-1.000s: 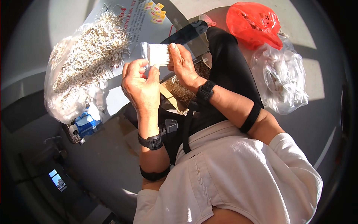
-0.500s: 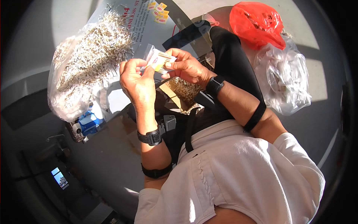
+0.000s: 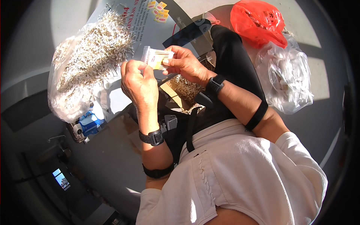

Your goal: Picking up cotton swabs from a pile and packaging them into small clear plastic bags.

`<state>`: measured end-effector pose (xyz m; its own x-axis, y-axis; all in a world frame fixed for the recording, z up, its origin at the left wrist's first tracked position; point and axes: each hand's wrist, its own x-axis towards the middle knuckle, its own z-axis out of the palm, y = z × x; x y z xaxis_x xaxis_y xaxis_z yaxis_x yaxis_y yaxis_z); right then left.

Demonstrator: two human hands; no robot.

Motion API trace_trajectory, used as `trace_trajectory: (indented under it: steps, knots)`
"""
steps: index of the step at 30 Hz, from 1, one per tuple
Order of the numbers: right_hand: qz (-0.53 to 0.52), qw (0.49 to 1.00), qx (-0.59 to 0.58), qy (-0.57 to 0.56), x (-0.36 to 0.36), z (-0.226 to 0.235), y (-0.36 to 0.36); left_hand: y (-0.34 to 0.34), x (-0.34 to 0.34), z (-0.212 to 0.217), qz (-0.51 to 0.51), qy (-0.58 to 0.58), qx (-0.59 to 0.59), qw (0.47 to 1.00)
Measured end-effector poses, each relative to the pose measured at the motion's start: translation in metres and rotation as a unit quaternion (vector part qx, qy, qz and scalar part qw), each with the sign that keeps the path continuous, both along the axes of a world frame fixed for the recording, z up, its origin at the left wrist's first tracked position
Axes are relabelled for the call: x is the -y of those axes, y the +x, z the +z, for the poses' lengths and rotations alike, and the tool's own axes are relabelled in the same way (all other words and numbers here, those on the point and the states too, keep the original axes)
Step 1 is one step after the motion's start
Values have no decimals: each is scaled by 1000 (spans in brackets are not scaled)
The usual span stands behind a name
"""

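Both hands meet over my lap around a small flat packet [image 3: 156,58], white with a yellow and red label. My left hand [image 3: 139,84] pinches its left end with the fingertips. My right hand [image 3: 184,63] grips its right side between thumb and fingers. Each wrist carries a black watch and each forearm a black band. Beneath the hands, a brown open box [image 3: 183,90] filled with thin pale sticks rests on my black-clad leg [image 3: 232,63].
A large clear bag of thin pale sticks [image 3: 88,62] lies left of the hands. A printed white sheet [image 3: 150,22] lies behind it. A red plastic bag [image 3: 258,22] and a clear bag of white pieces [image 3: 287,78] sit at the right. A blue and white object [image 3: 88,123] lies below the big bag.
The packet has been turned from upright to lying sideways between both hands, and the hands have drifted slightly right and down.
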<state>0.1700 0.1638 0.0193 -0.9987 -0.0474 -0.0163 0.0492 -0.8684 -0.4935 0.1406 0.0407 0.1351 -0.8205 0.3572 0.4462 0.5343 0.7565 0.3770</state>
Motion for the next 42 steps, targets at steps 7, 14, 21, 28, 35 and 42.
trace_trajectory:
  steps: [7,14,21,28,35,42]
  knots:
    - [-17,999,8,34,3,6,1,0,3,6,6,-52,-25,998]
    - [6,1000,-15,19,-3,2,1,-15,16,28,24,171,261,950]
    - [-4,999,10,31,3,5,-1,-11,15,14,-20,137,255,957]
    - [25,999,-21,-12,-2,1,0,-6,8,15,-53,151,189,969]
    - [7,999,-30,23,-4,6,-1,-14,17,25,-12,266,412,871]
    - [17,999,-29,42,-5,8,-2,-17,16,31,-19,231,424,875]
